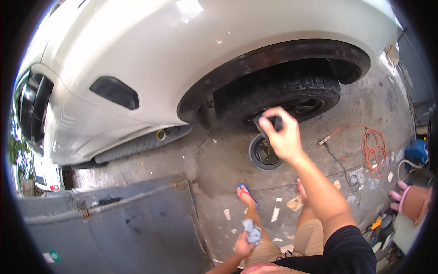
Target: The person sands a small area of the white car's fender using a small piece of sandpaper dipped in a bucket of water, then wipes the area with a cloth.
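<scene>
My right hand (285, 134) is raised in front of the wheel, its thumb and fingers closed around a small black object (278, 122). The grip hides most of that object, so its kind is unclear. Down by my lap, my left hand (243, 246) is closed on a crumpled light grey-blue cloth (252, 231). Beyond my right hand is the black tyre (273, 93) of a white car (150, 50), under a dark wheel-arch trim (246, 59). Partly behind my right hand, a round grey basin (252, 157) on the floor holds small items I cannot make out.
A roll of tape (161, 135) rests on the car's side step (137, 147). An orange cord (375, 150) lies coiled on the concrete at right, near a terracotta pot (417, 203) and a blue object (416, 152). A grey metal panel (123, 228) fills the lower left. Paper scraps litter the floor.
</scene>
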Demonstrator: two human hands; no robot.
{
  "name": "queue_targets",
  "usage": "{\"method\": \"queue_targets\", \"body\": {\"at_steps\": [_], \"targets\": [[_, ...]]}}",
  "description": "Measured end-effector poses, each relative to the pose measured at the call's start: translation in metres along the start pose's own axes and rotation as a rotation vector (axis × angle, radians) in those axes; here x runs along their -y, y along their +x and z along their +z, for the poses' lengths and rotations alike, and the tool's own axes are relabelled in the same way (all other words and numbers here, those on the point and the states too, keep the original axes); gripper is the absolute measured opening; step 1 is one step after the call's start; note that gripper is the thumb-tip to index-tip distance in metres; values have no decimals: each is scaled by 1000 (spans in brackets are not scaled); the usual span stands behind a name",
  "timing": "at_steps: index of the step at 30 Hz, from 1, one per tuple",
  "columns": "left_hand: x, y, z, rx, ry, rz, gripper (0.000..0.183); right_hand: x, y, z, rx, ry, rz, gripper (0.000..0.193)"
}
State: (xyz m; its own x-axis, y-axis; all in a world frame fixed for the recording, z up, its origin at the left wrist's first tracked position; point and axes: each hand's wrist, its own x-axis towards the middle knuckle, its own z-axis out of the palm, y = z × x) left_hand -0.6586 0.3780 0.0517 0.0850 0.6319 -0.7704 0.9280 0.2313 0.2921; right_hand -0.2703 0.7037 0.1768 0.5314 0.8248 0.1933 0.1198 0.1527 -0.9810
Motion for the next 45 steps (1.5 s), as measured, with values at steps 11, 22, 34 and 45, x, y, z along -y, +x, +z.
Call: {"method": "queue_targets", "body": {"at_steps": [11,22,34,45], "targets": [[19,92,-73,4,218,-294,99,110,158,53,-550,-346,-865,18],[-23,116,-50,-103,264,-230,81,80,159,86,-520,-472,-884,20],[-28,126,-9,-170,305,-174,73,82,166,97,-456,-588,-1016,24],[-30,133,-5,-156,366,-152,71,108,176,93,-566,-486,-986,23]]}}
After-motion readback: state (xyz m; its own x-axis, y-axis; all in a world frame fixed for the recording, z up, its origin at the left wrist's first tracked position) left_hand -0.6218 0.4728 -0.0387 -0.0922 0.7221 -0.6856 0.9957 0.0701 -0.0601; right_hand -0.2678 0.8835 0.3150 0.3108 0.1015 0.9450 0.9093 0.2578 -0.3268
